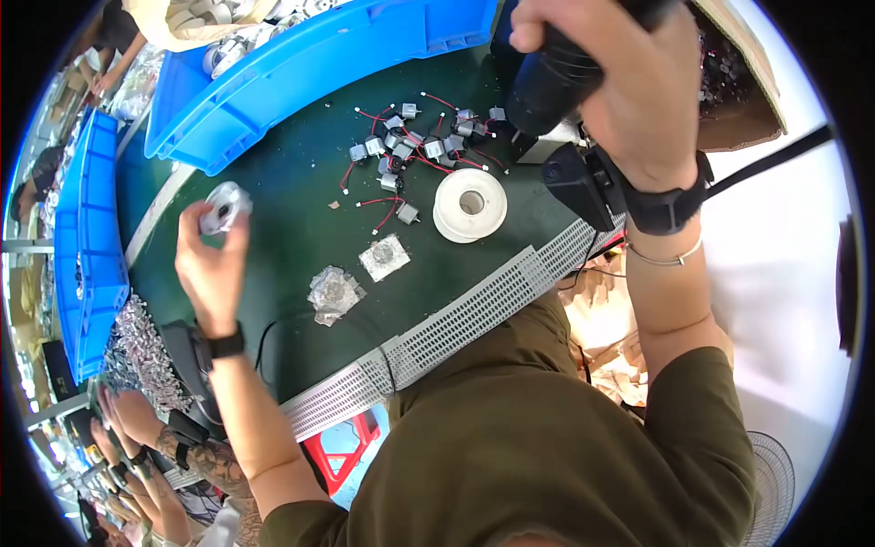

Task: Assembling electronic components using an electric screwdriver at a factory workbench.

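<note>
Item 1, nearest: olive-brown short-sleeved cloth shirt (547, 438), worn by the person, filling lower ctr.

Item 2: R hand (638, 100), closed round item 3, a black cylindrical hand tool (556, 87), prob. a powered driver. Tip pointed down near a grey boxy block (547, 148), partly hidden; contact cd. not be told.

Item 4: L hand (208, 260), thumb & fingers gripping item 5.

Item 5: whitish ring-shaped plastic part (221, 210), held up over L side of dark green counter (283, 210), well apart from tool.

Progress (judged): seemed mid-run. Part & tool were both in hand, not touching. Done: nothing certain; no finished unit cd. be made out on counter. Left, apparently: heap of small silver boxy metal motors (389, 182) w/ thin red & dark leads, lying loose at ctr., one a little off from the rest. Whitish round parts (223, 55) showed at far L by the long blue plastic bin (301, 87); finished or raw, n/k.

Cond., item 5: pale, round, dark opening at ctr., slightly blurred, rim partly covered by fingers; fasteners or damage too small to tell.

Also on counter: thick white round spool (454, 214) w/ central hole; crumpled clear plastic packet (334, 294); whitish rectangular pc. (385, 258) just beside packet.
</note>
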A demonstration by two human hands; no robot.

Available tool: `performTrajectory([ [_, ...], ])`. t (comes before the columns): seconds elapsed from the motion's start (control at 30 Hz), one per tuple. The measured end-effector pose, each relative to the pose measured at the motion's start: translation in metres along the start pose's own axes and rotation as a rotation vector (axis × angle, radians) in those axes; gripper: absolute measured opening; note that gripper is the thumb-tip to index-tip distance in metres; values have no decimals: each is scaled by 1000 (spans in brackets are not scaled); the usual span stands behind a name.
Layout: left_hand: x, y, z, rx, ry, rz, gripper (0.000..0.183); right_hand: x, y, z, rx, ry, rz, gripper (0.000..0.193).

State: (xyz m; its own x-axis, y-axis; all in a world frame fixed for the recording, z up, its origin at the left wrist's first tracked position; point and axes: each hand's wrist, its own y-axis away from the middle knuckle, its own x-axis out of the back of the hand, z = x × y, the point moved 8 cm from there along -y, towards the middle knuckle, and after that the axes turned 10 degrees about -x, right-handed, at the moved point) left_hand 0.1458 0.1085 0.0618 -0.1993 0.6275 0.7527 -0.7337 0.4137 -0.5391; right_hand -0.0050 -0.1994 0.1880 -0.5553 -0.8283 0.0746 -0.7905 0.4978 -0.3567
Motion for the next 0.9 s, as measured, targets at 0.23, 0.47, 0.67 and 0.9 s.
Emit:
performTrajectory([
  [0.23, 24, -4, 31, -257, -401, 220, 50, 3, -17, 32, 14, 10, -1, 20],
  [0.47, -106, -14, 88, -421, -148, -302, 31, -11, -24, 29, 107, -35, 42, 38],
  [0.67, -67, -32, 75, 92, 603, -200, 32, -37, 41, 21, 510, 384, -83, 51],
  [0.9, -26, -38, 161, -262, 748, -338, 12, -79, 37, 66, 209, 399, -366, 28],
])
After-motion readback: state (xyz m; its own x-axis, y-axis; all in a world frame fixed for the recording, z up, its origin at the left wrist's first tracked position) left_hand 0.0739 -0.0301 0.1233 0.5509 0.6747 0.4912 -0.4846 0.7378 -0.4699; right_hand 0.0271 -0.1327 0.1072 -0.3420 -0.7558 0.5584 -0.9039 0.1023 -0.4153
